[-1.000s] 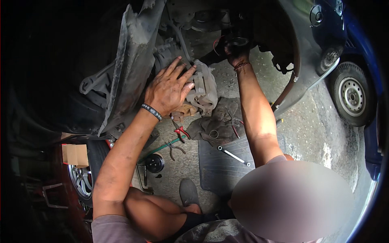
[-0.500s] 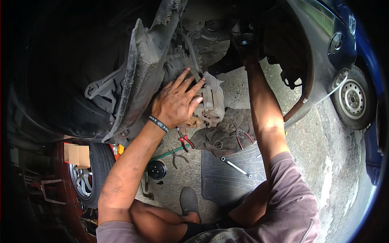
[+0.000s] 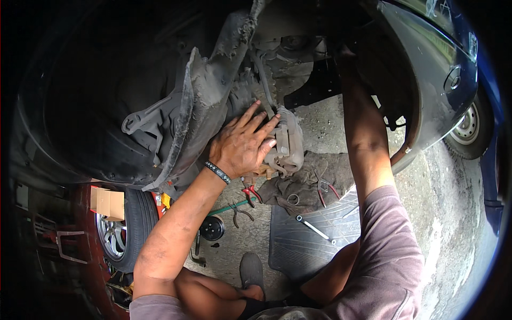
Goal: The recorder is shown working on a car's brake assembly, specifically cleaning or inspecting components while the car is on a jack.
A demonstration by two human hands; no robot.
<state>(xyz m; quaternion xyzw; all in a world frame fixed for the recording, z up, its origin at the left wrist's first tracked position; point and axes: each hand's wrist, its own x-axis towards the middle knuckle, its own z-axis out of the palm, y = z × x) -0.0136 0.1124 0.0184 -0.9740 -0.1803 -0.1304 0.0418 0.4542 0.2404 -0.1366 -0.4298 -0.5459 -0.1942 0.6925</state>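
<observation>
Far to the left of the left hand's fingers, an open cardboard box sat against a silver-spoked wheel in a dim, cluttered corner of the work area. Nearer those fingers, the ragged edge of a dark panel hung inside a car's open wheel arch. The left hand was unclenched, its fingers fanned out and gripping nothing, with the thumb beside a dusty grey brake caliper just right of the fingertips. Below the fingers, a black round part, a green rod, dark pliers and red-handled pliers lay on rough, stained concrete. Below and right of the fingers, a crumpled dark cloth bore a metal ring, and a ribbed grey mat held a wrench. Well right of the left fingertips, the right hand reached up into deep shadow; whether its fingers held anything could not be told. Beyond it curved the dark fender, and farthest right stood a blue vehicle on pale, worn pavement.
</observation>
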